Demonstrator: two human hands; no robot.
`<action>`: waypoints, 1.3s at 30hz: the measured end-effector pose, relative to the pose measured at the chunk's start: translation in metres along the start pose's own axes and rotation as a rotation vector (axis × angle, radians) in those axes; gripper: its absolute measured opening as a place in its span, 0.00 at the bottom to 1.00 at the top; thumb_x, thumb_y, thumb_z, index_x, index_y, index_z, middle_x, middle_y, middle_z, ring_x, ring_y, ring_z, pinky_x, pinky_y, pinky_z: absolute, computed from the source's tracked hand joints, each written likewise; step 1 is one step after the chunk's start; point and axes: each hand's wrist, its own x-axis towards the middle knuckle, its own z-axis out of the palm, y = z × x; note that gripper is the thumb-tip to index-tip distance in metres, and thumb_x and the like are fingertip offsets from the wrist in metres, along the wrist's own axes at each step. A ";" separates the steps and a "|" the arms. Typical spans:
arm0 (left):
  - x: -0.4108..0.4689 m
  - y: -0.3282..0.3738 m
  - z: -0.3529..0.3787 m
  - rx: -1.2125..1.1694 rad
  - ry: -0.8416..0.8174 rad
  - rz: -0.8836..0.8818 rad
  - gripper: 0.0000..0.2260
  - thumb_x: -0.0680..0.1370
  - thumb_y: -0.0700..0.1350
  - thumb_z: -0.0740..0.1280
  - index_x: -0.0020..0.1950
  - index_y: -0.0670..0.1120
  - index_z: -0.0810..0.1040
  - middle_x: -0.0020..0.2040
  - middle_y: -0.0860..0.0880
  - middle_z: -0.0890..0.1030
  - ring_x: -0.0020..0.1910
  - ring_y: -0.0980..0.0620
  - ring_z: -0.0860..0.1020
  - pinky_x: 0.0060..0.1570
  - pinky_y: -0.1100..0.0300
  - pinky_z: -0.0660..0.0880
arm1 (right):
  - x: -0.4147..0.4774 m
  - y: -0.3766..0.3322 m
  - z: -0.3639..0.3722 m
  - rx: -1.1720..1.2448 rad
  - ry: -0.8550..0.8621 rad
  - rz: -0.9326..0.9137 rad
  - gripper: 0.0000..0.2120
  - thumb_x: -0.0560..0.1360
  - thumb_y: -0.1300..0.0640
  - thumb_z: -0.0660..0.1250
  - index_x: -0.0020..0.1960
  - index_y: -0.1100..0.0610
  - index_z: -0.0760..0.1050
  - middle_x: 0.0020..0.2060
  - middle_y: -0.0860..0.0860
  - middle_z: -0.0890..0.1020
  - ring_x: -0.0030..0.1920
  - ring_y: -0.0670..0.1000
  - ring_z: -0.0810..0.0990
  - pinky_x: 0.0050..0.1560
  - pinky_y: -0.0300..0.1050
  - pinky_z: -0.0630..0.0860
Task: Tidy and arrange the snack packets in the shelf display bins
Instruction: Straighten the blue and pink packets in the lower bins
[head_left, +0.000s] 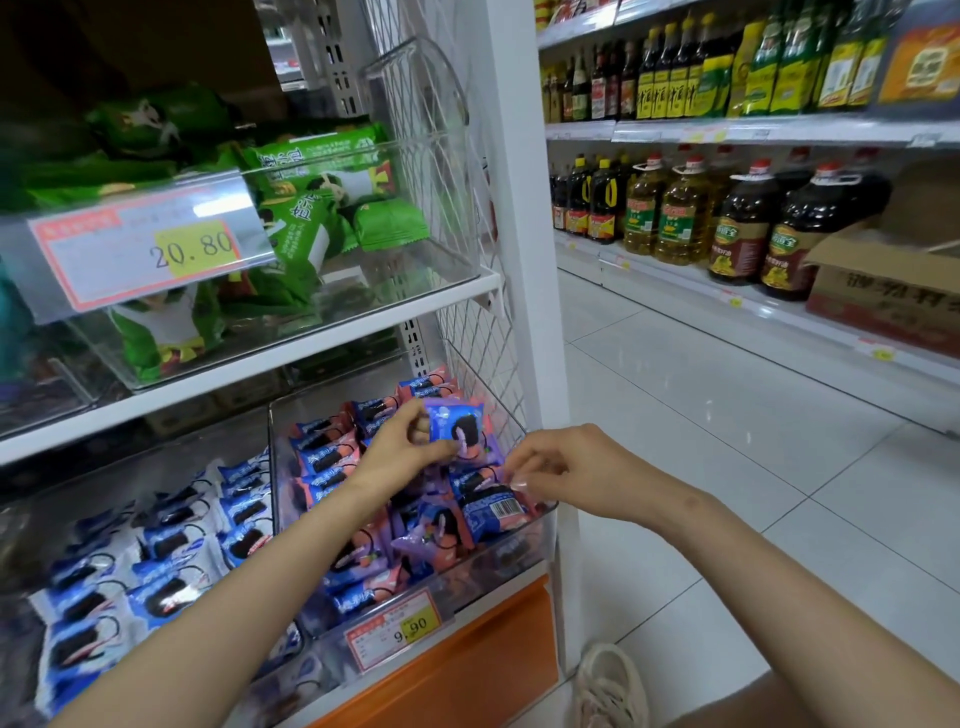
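A clear display bin (524, 551) on the lower shelf holds several pink, blue and purple snack packets. My left hand (400, 447) pinches one purple and blue packet (460, 423) and holds it above the pile at the bin's back right. My right hand (566, 467) hovers over the bin's right front corner, fingers curled down toward a blue packet with a barcode (493, 512); I cannot tell whether they touch it. A second bin (262, 678) to the left holds several white and blue packets (156, 561).
An upper shelf bin (415, 291) holds green packets behind a 20.80 price tag (145, 249). A 9.90 tag (395, 631) hangs on the lower bin. White wire mesh (478, 332) closes the shelf's right side. Oil bottles (675, 213) and a cardboard box (883, 291) line the aisle.
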 end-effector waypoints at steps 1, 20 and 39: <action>-0.004 0.001 -0.003 -0.099 0.005 -0.017 0.11 0.73 0.33 0.70 0.47 0.46 0.72 0.29 0.55 0.75 0.29 0.61 0.73 0.34 0.71 0.68 | 0.002 -0.004 0.005 0.040 0.002 0.001 0.08 0.75 0.57 0.68 0.53 0.49 0.77 0.47 0.50 0.82 0.39 0.40 0.78 0.40 0.30 0.74; -0.029 -0.015 -0.023 -0.096 0.116 -0.054 0.08 0.73 0.42 0.71 0.49 0.44 0.76 0.36 0.44 0.70 0.35 0.52 0.69 0.35 0.64 0.64 | 0.016 -0.028 0.033 0.057 0.159 0.007 0.17 0.75 0.57 0.69 0.63 0.53 0.73 0.53 0.51 0.79 0.30 0.31 0.73 0.36 0.25 0.69; 0.018 -0.021 0.026 0.642 0.039 0.062 0.15 0.72 0.48 0.72 0.55 0.43 0.76 0.53 0.45 0.79 0.52 0.46 0.77 0.42 0.59 0.68 | -0.022 -0.025 0.039 -0.069 -0.008 0.052 0.10 0.75 0.58 0.66 0.56 0.52 0.79 0.47 0.49 0.82 0.46 0.45 0.79 0.45 0.28 0.71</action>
